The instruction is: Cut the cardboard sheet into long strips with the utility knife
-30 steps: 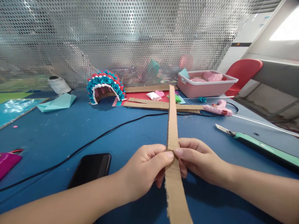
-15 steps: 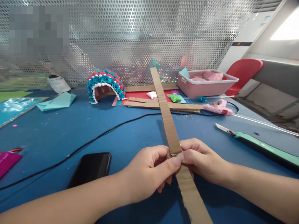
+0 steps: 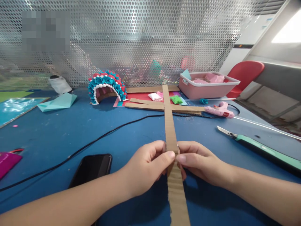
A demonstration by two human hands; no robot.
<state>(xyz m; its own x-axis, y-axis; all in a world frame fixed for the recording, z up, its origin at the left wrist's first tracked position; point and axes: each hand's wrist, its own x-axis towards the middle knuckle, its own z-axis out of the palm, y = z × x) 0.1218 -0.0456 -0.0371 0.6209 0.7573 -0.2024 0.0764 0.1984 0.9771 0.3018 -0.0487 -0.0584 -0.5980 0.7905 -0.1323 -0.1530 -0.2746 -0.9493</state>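
Observation:
Between my two hands runs a long, narrow cardboard strip (image 3: 170, 128), its far end lifted over the table and its near end leaving the bottom of the view. My left hand (image 3: 150, 166) pinches the strip from the left, thumb on top and fingers underneath. From the right, my right hand (image 3: 204, 161) grips the same spot, its thumb at the strip's edge. A crease crosses the cardboard by my thumbs. Left of my left hand lies a black phone (image 3: 92, 169), partly hidden by my forearm. A green craft knife (image 3: 265, 149) rests right of my right hand, blade out.
Across the blue table (image 3: 131, 135) runs a black cable (image 3: 103, 135). Farther back are a flower-covered arch (image 3: 107, 84), flat cardboard strips (image 3: 145, 106), a pink glue gun (image 3: 221, 110) and a pink bin (image 3: 204, 89). Folded teal paper (image 3: 57, 102) lies at left. A perforated metal panel (image 3: 131, 40) stands behind.
The far end of the strip has dropped and swung right, while its near end has shifted left. My thumbs have moved slightly apart; both hands still hold the strip.

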